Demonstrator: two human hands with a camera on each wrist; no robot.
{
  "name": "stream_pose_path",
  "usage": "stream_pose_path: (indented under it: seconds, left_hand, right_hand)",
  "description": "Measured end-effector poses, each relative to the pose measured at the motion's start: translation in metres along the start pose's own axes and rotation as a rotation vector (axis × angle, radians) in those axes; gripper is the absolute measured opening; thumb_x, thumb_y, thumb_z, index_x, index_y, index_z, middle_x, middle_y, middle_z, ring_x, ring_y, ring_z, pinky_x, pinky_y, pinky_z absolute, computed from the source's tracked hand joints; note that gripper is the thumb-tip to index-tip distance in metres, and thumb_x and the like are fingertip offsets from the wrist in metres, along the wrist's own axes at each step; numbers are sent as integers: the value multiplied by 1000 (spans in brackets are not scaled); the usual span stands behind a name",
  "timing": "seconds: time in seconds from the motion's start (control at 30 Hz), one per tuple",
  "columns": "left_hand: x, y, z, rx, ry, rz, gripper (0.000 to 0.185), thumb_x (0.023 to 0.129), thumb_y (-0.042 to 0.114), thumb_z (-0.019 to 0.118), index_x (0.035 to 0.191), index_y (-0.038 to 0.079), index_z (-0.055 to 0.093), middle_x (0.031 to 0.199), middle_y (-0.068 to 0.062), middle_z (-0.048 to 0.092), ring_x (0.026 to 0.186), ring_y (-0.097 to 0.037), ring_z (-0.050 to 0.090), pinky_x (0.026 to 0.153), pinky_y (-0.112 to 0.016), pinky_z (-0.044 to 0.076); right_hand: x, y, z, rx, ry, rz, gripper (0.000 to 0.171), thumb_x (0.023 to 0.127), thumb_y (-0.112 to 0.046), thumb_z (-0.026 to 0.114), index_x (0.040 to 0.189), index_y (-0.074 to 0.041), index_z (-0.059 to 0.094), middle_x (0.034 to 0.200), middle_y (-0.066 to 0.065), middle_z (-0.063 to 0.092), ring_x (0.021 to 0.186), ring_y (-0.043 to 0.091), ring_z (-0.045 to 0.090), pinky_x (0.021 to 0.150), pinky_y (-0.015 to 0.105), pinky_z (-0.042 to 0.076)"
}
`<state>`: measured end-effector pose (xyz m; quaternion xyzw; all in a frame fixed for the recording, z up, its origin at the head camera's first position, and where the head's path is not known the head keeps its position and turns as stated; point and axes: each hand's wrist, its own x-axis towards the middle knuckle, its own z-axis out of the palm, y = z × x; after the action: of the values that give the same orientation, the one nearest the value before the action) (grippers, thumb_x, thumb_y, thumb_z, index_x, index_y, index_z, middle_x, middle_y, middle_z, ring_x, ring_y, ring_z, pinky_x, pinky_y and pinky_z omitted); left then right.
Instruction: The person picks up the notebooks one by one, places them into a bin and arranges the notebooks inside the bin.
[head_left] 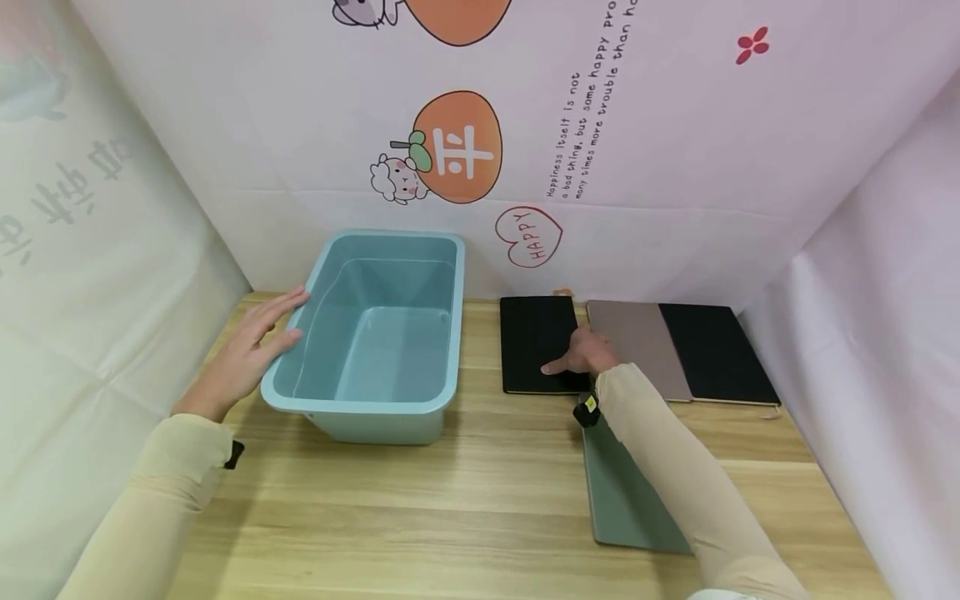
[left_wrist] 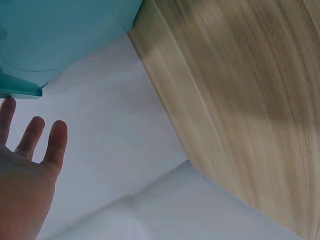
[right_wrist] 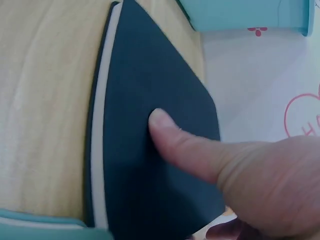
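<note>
A light blue plastic bin (head_left: 382,333) stands empty on the wooden table (head_left: 480,483). My left hand (head_left: 258,342) lies with straight fingers against the bin's left rim; in the left wrist view the left hand (left_wrist: 30,160) sits just under the bin's rim (left_wrist: 22,91). My right hand (head_left: 579,356) holds the right edge of a black notebook (head_left: 534,337). In the right wrist view its thumb (right_wrist: 185,147) presses on the black notebook's cover (right_wrist: 145,110), and the fingers seem tucked under the edge.
A pink-brown notebook (head_left: 636,342) and another black notebook (head_left: 716,350) lie to the right, by the back wall. A green notebook (head_left: 622,492) lies under my right forearm. Printed white sheets wall in the table's back and both sides.
</note>
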<state>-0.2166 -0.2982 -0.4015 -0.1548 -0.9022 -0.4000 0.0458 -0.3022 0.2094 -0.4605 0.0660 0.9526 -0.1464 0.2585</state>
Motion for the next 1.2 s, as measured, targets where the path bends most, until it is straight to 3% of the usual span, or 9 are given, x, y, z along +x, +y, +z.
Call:
stream_pose_path:
  seconds: [0.23,0.37,0.6,0.87,0.97,1.1,1.2]
  left_hand:
    - [0,-3,0,9,16,15,54,106,25,55,158,29,40,169,-3,30,152,-37,23,110,-63,28]
    - [0,-2,0,5,18,18,54,106,25,54,158,29,40,169,-2,30,152,-36,24,110,-62,28]
    - [0,0,-1,10,16,10,54,107,26,53,158,29,39,169,-1,28,152,-37,24,108,-61,29]
    - [2,-1,0,32,8,-15,53,107,36,51,159,36,36,170,5,28,152,-35,25,110,-61,30]
    - [2,-1,1,30,9,-22,53,107,37,50,158,37,37,170,6,28,152,-34,25,111,-61,29]
    - [1,0,1,29,11,-33,52,107,38,50,158,39,37,169,8,28,151,-33,26,110,-60,29]
    - [0,1,2,31,12,-43,52,107,39,50,157,40,37,169,9,28,151,-33,26,110,-58,30]
  right_hand:
    - [0,4,5,80,45,-57,123,88,-50,77,158,12,-3,164,39,10,151,57,10,122,58,27]
    - [-2,7,4,134,136,-144,120,87,-45,79,159,10,0,165,34,14,152,53,12,122,58,28]
    - [-6,5,-1,404,208,-383,114,88,-20,82,165,-7,-1,170,23,16,152,46,27,122,59,29]
    - [-15,9,-5,536,170,-380,100,100,-21,64,165,-19,-12,174,11,-1,160,37,8,125,60,20]
    - [-16,11,-4,618,122,-386,93,104,-16,57,164,-18,-13,170,22,13,154,41,28,122,59,28]
    - [-19,13,-1,784,76,-384,82,107,-11,48,165,-16,-8,156,32,38,132,46,54,114,57,41]
    - [-23,14,-1,898,63,-338,75,108,-15,47,165,-16,-2,152,30,42,112,32,69,97,42,55]
